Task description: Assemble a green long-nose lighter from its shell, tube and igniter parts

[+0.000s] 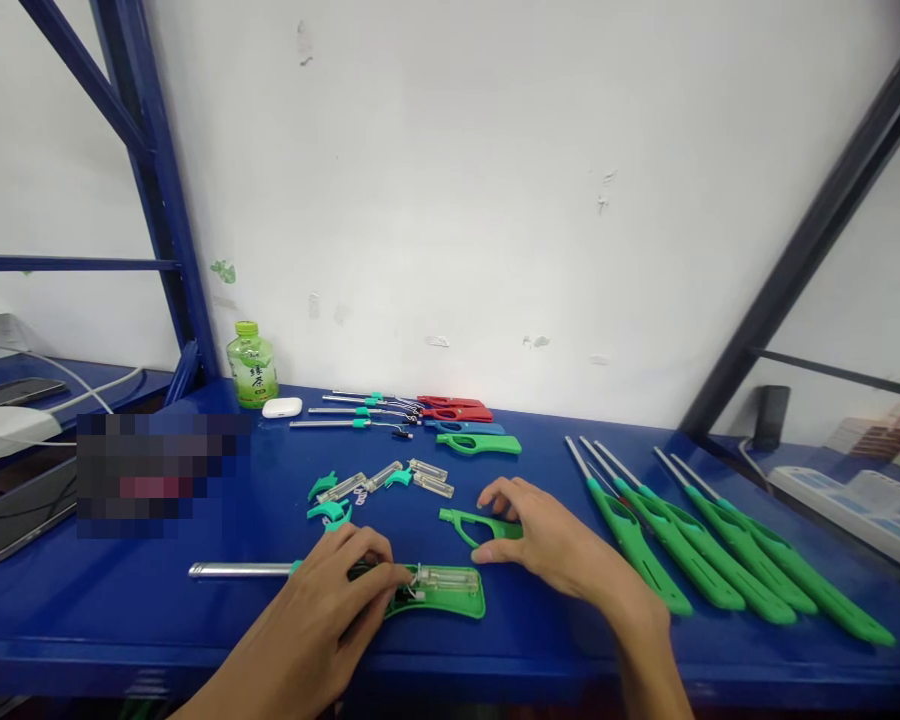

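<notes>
My left hand (pixel 345 595) is closed over a half-built gas lighter lying near the front edge. Its metal tube (pixel 240 570) points left, and its green half-shell (pixel 465 603) is open upward with a clear fuel tank (pixel 450 579) and wiring inside. My fingers cover the middle of it, with the fingertips at the wiring beside the tank. My right hand (pixel 547 540) is open, thumb and fingers spread about a loose green half-shell (pixel 465 525) with a trigger loop. The back end of that shell is hidden by the hand; contact is unclear.
Loose clear tanks (pixel 343 488) and teal triggers (pixel 322 486) lie behind my left hand. Metal tubes (pixel 330 424) with wires and red (pixel 457 412), blue (pixel 472 428) and green shells (pixel 487 444) lie farther back. Several assembled green lighters (pixel 645 560) lie right. A bottle (pixel 253 368) stands back left.
</notes>
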A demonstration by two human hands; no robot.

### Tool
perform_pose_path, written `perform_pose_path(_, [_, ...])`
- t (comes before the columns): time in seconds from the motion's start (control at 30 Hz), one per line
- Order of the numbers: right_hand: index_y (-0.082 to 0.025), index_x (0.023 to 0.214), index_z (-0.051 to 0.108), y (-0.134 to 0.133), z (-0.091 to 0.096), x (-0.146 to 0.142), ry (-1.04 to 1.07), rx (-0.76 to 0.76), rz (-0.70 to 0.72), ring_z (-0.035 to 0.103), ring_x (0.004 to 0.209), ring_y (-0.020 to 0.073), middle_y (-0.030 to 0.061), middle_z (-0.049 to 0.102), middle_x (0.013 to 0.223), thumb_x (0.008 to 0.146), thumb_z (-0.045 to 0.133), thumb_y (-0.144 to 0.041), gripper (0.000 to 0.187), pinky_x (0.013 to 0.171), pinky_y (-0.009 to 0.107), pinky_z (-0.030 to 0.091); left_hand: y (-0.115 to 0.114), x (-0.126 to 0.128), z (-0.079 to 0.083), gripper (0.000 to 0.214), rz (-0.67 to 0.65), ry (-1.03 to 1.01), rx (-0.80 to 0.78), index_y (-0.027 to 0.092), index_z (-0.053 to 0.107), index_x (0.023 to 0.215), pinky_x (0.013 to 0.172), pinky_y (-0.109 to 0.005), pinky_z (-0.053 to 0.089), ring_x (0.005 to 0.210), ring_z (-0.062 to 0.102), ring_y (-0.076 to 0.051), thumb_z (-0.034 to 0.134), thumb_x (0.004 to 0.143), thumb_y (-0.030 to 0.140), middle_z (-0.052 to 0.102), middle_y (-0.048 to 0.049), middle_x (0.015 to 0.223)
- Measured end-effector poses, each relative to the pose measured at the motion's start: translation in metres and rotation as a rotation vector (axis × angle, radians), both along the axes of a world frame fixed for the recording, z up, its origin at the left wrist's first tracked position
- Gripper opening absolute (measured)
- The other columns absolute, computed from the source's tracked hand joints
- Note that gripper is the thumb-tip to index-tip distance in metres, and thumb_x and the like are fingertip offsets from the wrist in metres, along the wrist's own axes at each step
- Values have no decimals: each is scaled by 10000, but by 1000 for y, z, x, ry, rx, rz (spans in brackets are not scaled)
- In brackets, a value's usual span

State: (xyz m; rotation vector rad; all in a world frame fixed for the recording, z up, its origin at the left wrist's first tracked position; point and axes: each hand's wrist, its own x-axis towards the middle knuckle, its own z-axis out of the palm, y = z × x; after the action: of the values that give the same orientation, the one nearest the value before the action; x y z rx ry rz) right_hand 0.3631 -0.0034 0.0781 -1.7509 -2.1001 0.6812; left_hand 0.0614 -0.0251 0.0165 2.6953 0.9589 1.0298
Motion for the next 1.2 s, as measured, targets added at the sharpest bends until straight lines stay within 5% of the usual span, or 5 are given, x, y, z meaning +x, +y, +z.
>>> perform_pose_path(0.3, [-232, 1230, 753, 0, -2, -4, -12, 7, 49, 642, 1234, 305, 76, 700, 1250, 957, 845, -341, 307, 1067, 420, 481, -1, 0, 3, 317, 9, 1, 5, 344, 715, 1248, 911, -309, 600, 1043, 686, -208, 497, 1145, 138, 702, -18, 1157])
perform_pose_path(0.43, [-252, 1104, 770, -2, -1, 0, -17, 22, 85, 659, 1239, 278, 49, 714, 1219, 1022, 788, -336, 118, 1116, 410, 456, -1, 0, 2, 306, 3, 1, 10, 342, 716, 1239, 920, -316, 601, 1037, 687, -210, 492, 1150, 154, 704, -19, 1149])
perform_pose_path(0.67, [-253, 1042, 789, -1, -1, -7, -63, 81, 65, 674, 1181, 265, 41, 729, 1196, 1053, 778, -282, 33, 1021, 393, 475, -1, 0, 0, 304, 8, 0, 8, 341, 710, 1246, 924, -317, 603, 1054, 684, -212, 493, 1149, 150, 703, -22, 1161])
perform_pose_path(1.03, [-235, 960, 760, -10, 10, -18, -125, 189, 67, 674, 1174, 259, 29, 734, 1225, 1103, 720, -211, 150, 1059, 446, 420, -3, -1, 1, 298, 23, 11, 14, 358, 708, 1256, 924, -307, 618, 1059, 697, -197, 494, 1159, 175, 707, -4, 1164])
perform_pose_path(1.2, [-246, 973, 749, -13, 18, -18, -108, 225, 80, 689, 1145, 251, 6, 751, 1190, 1100, 751, -263, 128, 984, 409, 429, -3, 2, 2, 348, 79, -11, 49, 374, 638, 1438, 956, -304, 642, 1077, 741, -189, 498, 1161, 216, 731, 2, 1186])
